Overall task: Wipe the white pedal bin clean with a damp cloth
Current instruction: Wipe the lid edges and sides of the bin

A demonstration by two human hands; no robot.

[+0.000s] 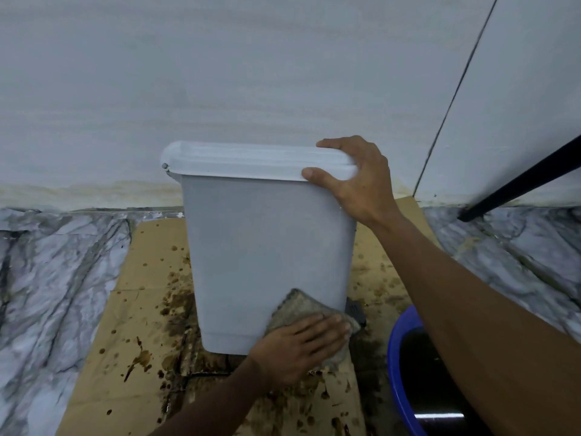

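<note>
Left fingers: the fingers (327,324) of the left hand (298,344) lie nearly straight and close together, flat on the cloth (298,305), pressing it against the bin's wall and curled around nothing.
Right fingers: the right hand (355,180) grips the near right corner of the lid (251,158), with the thumb (317,176) on the front edge and the other fingers curled over the top.
Cloth: grey-brown, coarse-woven and dull. It is spread under the left palm, and one pointed corner sticks up above the knuckles.
Bin relative to hands: the pedal bin (257,247) stands upright. The left hand is low on its near face, towards the right bottom corner, and the right hand is at the top right.
Bin build: matt pale grey-white plastic, tapering downwards, with a rounded base band. The lid is a glossier white and shut, with a small hinge pin (164,166) at its left end.
Pedal: a dark ribbed pedal (355,311) shows just right of the cloth.
Underlay: a flattened cardboard (135,309) sheet, brown, creased and spattered with dark stains, lies under the bin.
Basin: a blue plastic basin (397,357), dark inside, sits beside the bin on the right, partly hidden by the right forearm.
Floor: grey-veined marble floor (47,278).
Wall: a pale wall (220,73), yellowed along its foot.
</note>
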